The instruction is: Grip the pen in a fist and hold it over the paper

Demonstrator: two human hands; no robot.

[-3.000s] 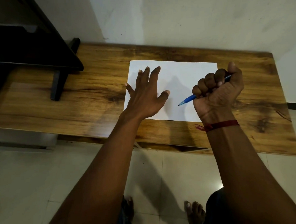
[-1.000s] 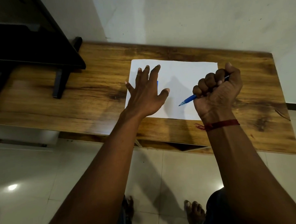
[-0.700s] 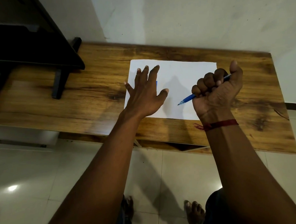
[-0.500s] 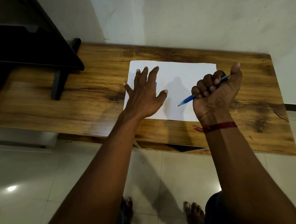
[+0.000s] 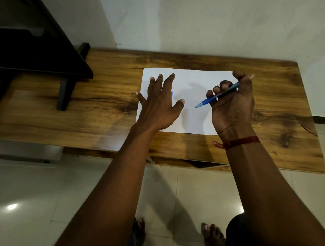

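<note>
- The right hand [image 5: 231, 109] has its grip around a blue pen [image 5: 217, 96], fingers curled over the barrel and the thumb lifted at the top; the pen lies slanted across the palm side, tip pointing down-left, hovering just above the paper without clearly touching it.
- The left hand [image 5: 160, 106] is released, fingers straight and spread, lying flat on the left part of the white sheet of paper [image 5: 191, 81]; a small blue sliver [image 5: 171, 95] peeks out beside its index finger, too hidden to identify.
- The paper lies flat on the wooden table [image 5: 105, 99], toward its far middle, one edge close to the wall [image 5: 200, 20].
- Risk: this fist-like hold gives little control of the tip, so the pen could likely slip or skid. If the flat hand lifts, the thin sheet would probably slide on the smooth tabletop.
- Materials: the pen looks like glossy translucent plastic, slim and round; the paper is matte, thin, rectangular; the table shows warm grain with dark knots.
- A red thread [image 5: 239, 142] circles the right wrist; a dark stand [image 5: 45, 58] sits at the table's left; pale glossy tiles [image 5: 40, 191] cover the floor.
</note>
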